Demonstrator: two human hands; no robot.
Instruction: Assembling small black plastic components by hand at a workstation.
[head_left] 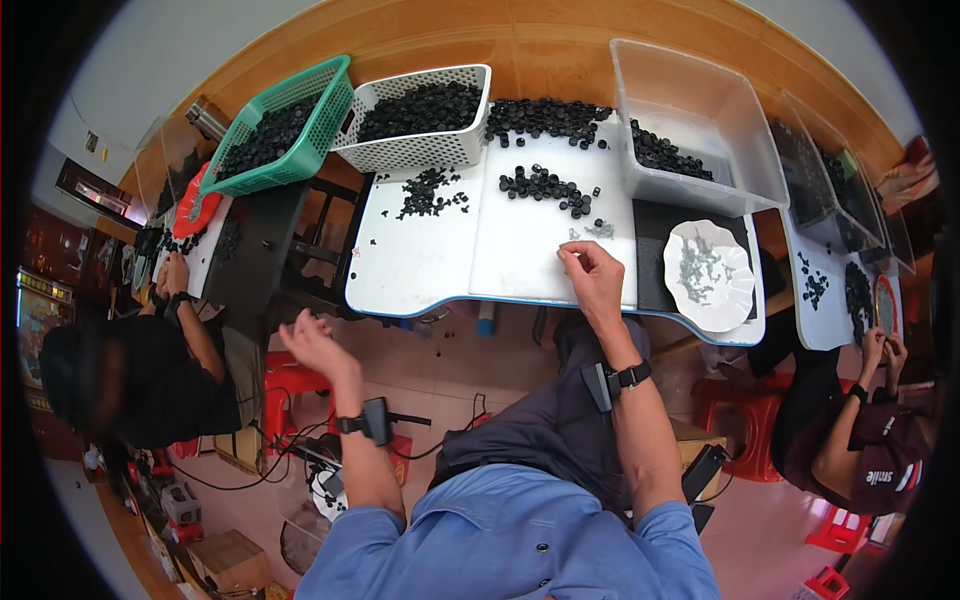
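Note:
My right hand [597, 278] is over the front of the white tabletop [520, 262], its thumb and forefinger pinched together. Whatever the fingertips hold is too small to make out. Just beyond them lie a few small translucent pieces [600, 231] and a loose group of round black caps [545, 190]. Off the table's front edge, my left hand [320, 345] hangs in the air with its fingers apart and nothing visible in them. Small black parts [432, 192] are scattered on the left of the tabletop. To the right, a white scalloped plate [738, 305] bears more translucent pieces [703, 268].
Along the back stand a green basket [290, 160] and a white basket [410, 153], both full of black parts, and a clear plastic bin [690, 190]. More black caps [550, 120] lie between them. Co-workers sit at left [150, 375] and right [850, 440]. Cables [270, 475] cross the floor.

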